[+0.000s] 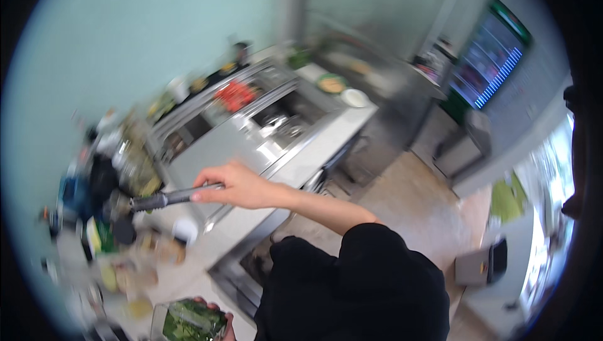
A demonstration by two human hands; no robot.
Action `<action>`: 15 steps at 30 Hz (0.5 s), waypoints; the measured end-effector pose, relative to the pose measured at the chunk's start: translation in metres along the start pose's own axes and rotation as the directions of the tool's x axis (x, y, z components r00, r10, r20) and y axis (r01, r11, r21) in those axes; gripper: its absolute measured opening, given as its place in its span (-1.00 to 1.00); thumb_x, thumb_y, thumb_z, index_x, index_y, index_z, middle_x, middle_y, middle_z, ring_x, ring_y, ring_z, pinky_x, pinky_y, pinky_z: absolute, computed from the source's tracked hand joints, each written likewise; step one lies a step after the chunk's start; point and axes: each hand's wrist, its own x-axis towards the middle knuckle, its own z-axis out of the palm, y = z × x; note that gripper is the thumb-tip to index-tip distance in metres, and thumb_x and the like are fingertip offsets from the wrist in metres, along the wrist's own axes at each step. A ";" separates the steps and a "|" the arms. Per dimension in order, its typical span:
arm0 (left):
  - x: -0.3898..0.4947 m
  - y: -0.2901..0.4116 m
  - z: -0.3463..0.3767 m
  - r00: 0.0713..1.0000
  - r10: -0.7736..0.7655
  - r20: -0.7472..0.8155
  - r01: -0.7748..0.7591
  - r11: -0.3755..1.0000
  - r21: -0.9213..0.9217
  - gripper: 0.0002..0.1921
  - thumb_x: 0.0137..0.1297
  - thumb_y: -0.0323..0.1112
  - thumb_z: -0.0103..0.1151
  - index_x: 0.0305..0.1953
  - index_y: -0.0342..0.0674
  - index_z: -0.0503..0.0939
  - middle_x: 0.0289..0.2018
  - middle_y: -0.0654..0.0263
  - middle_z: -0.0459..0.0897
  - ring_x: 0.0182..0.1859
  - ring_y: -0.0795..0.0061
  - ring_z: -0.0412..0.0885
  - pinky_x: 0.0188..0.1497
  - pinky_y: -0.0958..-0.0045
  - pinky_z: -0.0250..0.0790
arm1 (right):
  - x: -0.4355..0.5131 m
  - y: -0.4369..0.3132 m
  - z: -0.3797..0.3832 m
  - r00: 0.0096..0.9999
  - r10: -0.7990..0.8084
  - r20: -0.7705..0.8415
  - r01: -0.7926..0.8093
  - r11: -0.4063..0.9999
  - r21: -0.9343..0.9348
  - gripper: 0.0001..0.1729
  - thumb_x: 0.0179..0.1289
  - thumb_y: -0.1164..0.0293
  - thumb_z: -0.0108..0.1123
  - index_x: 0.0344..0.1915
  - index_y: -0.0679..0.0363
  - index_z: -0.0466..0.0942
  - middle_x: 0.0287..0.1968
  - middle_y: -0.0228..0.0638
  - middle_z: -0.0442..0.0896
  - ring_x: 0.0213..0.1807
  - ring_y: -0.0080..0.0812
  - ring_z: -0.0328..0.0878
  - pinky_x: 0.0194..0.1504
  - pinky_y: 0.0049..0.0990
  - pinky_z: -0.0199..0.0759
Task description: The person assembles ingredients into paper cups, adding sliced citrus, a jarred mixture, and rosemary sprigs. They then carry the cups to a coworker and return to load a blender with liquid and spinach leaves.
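My right hand (233,184) reaches across the steel prep counter, its fingers closed around a pair of metal tongs (169,197). The tongs point left, towards the crowded back of the worktop; their tips look close together, with motion blur there. Low in the view, my left hand (227,320) holds a clear container (159,318) of green leaves (191,320) from its right side. Part of this hand is hidden behind the container and cut off by the picture's lower edge. Beyond my right hand, red chopped food (235,96) fills part of the counter's recessed bins.
Bags and bottles crowd the left, with a white cup (184,230) near them. A steel well (292,117) holds shiny metalware. A white bowl (354,98) sits by the counter's far corner. Right stand a grey bin (464,152) and a glass-door fridge (490,58).
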 end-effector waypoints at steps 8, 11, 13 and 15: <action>0.172 -0.073 -0.014 0.915 -0.402 0.039 0.404 0.913 -0.052 -0.01 0.11 0.47 0.11 0.46 0.01 0.18 0.45 0.09 0.13 0.44 -0.22 0.08 0.24 -0.58 0.04 | -0.052 -0.001 -0.138 0.938 0.062 -0.342 -0.122 0.980 -0.157 -0.61 0.38 0.03 0.16 -0.16 0.14 0.56 -0.52 -0.23 0.56 -0.41 -0.28 0.58 -0.31 -0.31 0.40; 0.195 -0.098 -0.021 0.911 -0.412 -0.025 0.407 0.906 -0.117 0.01 0.08 0.50 0.10 0.46 0.02 0.19 0.45 0.07 0.13 0.44 -0.27 0.06 0.24 -0.60 0.02 | -0.055 -0.011 -0.179 0.919 0.059 -0.390 -0.051 0.998 0.033 -0.76 0.52 0.22 0.03 -0.01 0.09 0.53 -0.42 -0.44 0.51 -0.35 -0.61 0.44 -0.25 -0.53 0.39; 0.214 -0.118 -0.026 0.914 -0.405 -0.030 0.393 0.901 -0.184 0.02 0.06 0.53 0.09 0.45 0.02 0.19 0.46 0.06 0.13 0.44 -0.30 0.04 0.24 -0.62 0.00 | -0.055 -0.030 -0.191 0.911 -0.047 -0.409 0.077 0.995 0.057 -0.76 0.51 0.31 0.07 0.06 0.12 0.53 -0.41 -0.50 0.51 -0.33 -0.67 0.43 -0.24 -0.56 0.40; 0.230 -0.136 -0.029 0.922 -0.386 -0.033 0.369 0.900 -0.232 0.04 0.05 0.55 0.09 0.45 0.02 0.20 0.46 0.04 0.13 0.44 -0.33 0.03 0.24 -0.64 -0.01 | -0.055 -0.025 -0.198 0.953 -0.145 -0.265 0.084 0.969 -0.231 -0.78 0.47 0.34 0.11 0.01 0.15 0.57 -0.42 -0.43 0.54 -0.35 -0.58 0.50 -0.29 -0.50 0.41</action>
